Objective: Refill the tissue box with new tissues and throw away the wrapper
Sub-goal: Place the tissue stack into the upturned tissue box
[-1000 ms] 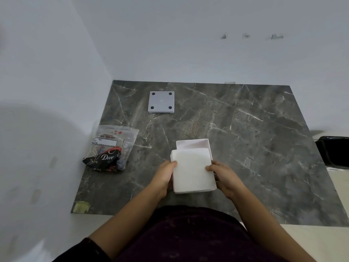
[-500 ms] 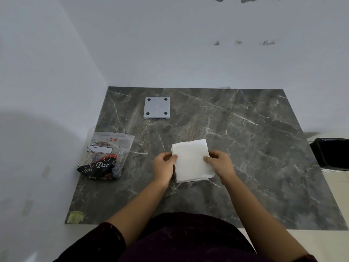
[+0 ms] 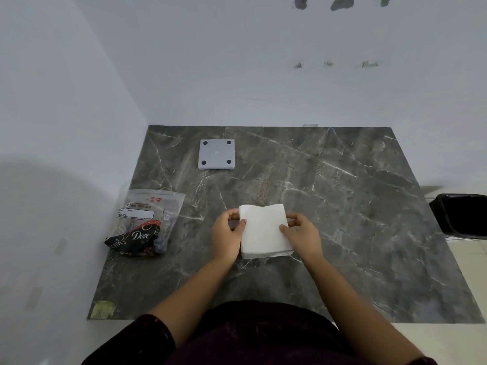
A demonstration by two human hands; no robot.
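White tissues [image 3: 264,230] between both hands' grip

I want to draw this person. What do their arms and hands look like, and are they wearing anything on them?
Both hands are bare: the left hand and right hand show no gloves, and I can see no rings or watch. The forearms are bare too. Dark maroon sleeves are pushed up near the elbows and match the dark top.

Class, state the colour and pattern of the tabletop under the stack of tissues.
The tabletop is dark grey marble with thin white veins, seen in the head view.
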